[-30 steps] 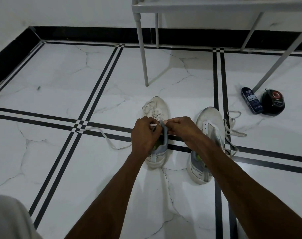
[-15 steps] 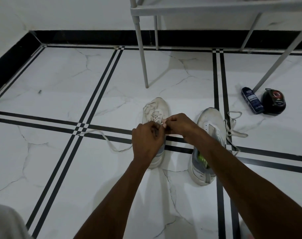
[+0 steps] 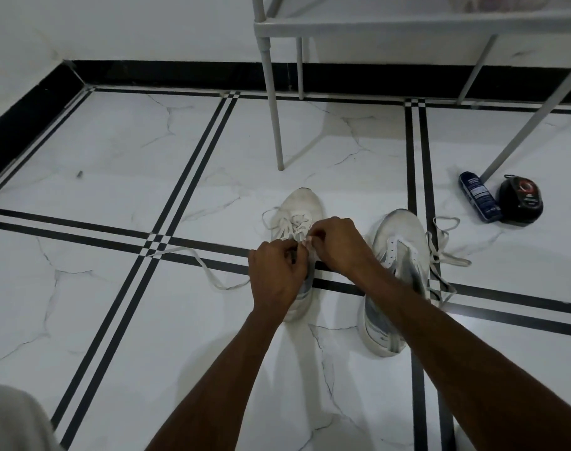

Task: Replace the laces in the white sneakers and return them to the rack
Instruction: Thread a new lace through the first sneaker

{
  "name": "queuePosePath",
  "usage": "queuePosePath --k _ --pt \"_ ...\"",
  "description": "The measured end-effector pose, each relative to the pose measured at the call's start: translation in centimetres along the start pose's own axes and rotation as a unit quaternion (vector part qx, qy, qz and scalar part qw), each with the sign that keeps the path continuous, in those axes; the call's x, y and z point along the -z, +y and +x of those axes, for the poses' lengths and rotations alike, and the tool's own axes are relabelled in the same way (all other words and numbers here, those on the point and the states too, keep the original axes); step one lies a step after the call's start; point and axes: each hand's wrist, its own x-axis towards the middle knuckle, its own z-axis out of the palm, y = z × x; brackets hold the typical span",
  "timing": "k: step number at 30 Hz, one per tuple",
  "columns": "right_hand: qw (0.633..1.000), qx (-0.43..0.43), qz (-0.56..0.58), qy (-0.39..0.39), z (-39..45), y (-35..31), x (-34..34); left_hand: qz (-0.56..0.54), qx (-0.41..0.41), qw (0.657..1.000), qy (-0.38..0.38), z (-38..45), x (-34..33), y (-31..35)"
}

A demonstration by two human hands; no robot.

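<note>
While threading at frame centre: left hand (image 3: 277,275) and right hand (image 3: 338,244), each grip pinched on lace (image 3: 290,227) above left sneaker (image 3: 302,209). Second sneaker (image 3: 396,255) centre-right, unlaced. Risk: lace end slipping from eyelet if pinch loosens.

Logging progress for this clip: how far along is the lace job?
Done: nothing complete. In hand: both hands, left and right, pinch the lace on the left sneaker, partly threaded, one end trailing across the floor. Left: the right sneaker has empty eyelets, a loose lace beside it; neither is on the rack.
</note>
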Motion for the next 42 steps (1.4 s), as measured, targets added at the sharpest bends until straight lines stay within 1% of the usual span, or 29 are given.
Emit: queuePosePath --k 1,2,3,4,5,6,7,8,10,12,13,15,18,19,20,21,22,24,26,28,30,33,35,36,38,39,40,41,42 --pt "0.998 -0.019 -0.032 0.047 0.1 0.3 0.4 0.001 0.002 1.0 0.0 0.0 0.0 -0.1" --pt "0.989 -0.047 -0.036 0.133 0.5 1.2 1.1 0.003 0.004 1.0 0.002 0.0 0.0 -0.2" --pt "0.966 -0.094 -0.01 0.241 0.7 2.2 2.6 0.004 0.005 1.0 0.002 -0.1 0.0 -0.3" --pt "0.928 -0.144 0.027 0.343 0.7 3.2 4.4 0.004 0.004 1.0 0.001 -0.1 0.0 -0.4" --pt "0.886 -0.178 0.052 0.424 0.5 4.0 6.1 0.003 0.004 1.0 0.0 -0.1 -0.1 -0.5" --pt "0.866 -0.183 0.041 0.464 0.2 4.3 7.1 0.0 0.007 1.0 0.002 -0.2 -0.1 -0.4" --pt "0.88 -0.158 0.018 0.448 0.1 4.3 7.3 -0.002 0.009 1.0 0.002 -0.2 -0.1 -0.4" --pt "0.916 -0.106 0.012 0.386 -0.1 3.9 6.7 -0.004 0.01 1.0 0.002 -0.2 -0.1 -0.3" --pt "0.98 0.003 0.029 0.195 -0.2 3.0 4.2 -0.009 0.014 1.0 0.001 -0.1 -0.1 -0.1" --pt "0.996 0.062 0.021 0.061 -0.4 2.2 1.1 -0.005 0.019 1.0 0.001 0.0 -0.2 0.2" --pt "0.998 0.063 0.009 0.029 -0.5 2.1 0.0 -0.003 0.019 1.0 0.003 0.0 -0.2 0.3" --pt "0.999 0.013 -0.041 0.02 -0.3 2.5 -0.6 -0.002 0.024 1.0 0.004 -0.1 -0.2 0.1" --pt "0.978 -0.161 -0.072 0.112 -0.4 4.9 1.9 -0.005 0.035 0.999 0.0 -0.2 -0.2 -0.1" --pt "0.969 -0.186 -0.087 0.138 -0.7 5.7 2.8 -0.005 0.036 0.999 0.003 -0.1 -0.2 -0.1" --pt "0.967 -0.174 -0.105 0.154 -0.9 5.9 3.3 -0.009 0.036 0.999 0.004 -0.1 -0.1 0.0" --pt "0.973 -0.128 -0.115 0.156 -1.0 5.6 3.4 -0.014 0.035 0.999 0.004 0.0 -0.1 0.0" --pt "0.985 -0.067 -0.079 0.141 -1.0 4.8 3.2 -0.018 0.035 0.999 0.002 0.0 -0.1 0.1" --pt "0.998 -0.02 0.053 0.037 -0.9 2.7 2.1 -0.016 0.034 0.999 -0.001 -0.1 -0.3 0.0" --pt "0.996 -0.032 0.063 -0.047 -0.6 1.6 0.6 -0.018 0.034 0.999 0.002 -0.2 -0.3 0.1" --pt "0.997 -0.046 -0.002 -0.054 -0.5 1.9 0.0 -0.024 0.04 0.999 0.006 -0.1 -0.1 0.0" --pt "0.995 -0.069 -0.02 -0.065 -0.7 2.5 0.9 -0.03 0.043 0.999 0.012 0.0 -0.1 0.1" --pt "0.989 -0.06 0.072 -0.117 -1.0 2.6 3.0 -0.027 0.054 0.998 0.028 0.1 0.4 1.0" --pt "0.983 -0.048 0.139 -0.105 -1.0 1.6 4.6 -0.027 0.047 0.998 0.041 1.0 0.6 1.1" --pt "0.979 -0.048 0.178 -0.091 -0.9 1.1 5.3 -0.028 0.024 0.999 0.025 1.9 0.8 1.1" --pt "0.968 -0.057 0.233 -0.067 -0.7 0.3 6.7 -0.059 -0.036 0.994 -0.081 4.0 0.9 1.0" --pt "0.965 -0.059 0.246 -0.062 -0.7 -0.1 7.4 -0.096 -0.048 0.984 -0.145 5.0 0.9 1.1" --pt "0.963 -0.059 0.257 -0.059 -0.6 -0.2 8.0 -0.12 -0.045 0.975 -0.181 5.6 0.9 1.8" --pt "0.96 -0.059 0.267 -0.059 -0.6 -0.3 8.4 -0.134 -0.028 0.974 -0.182 6.1 1.0 2.0" --pt "0.959 -0.059 0.271 -0.057 -0.6 -0.2 8.6 -0.135 0.018 0.978 -0.161 6.5 1.2 2.1"
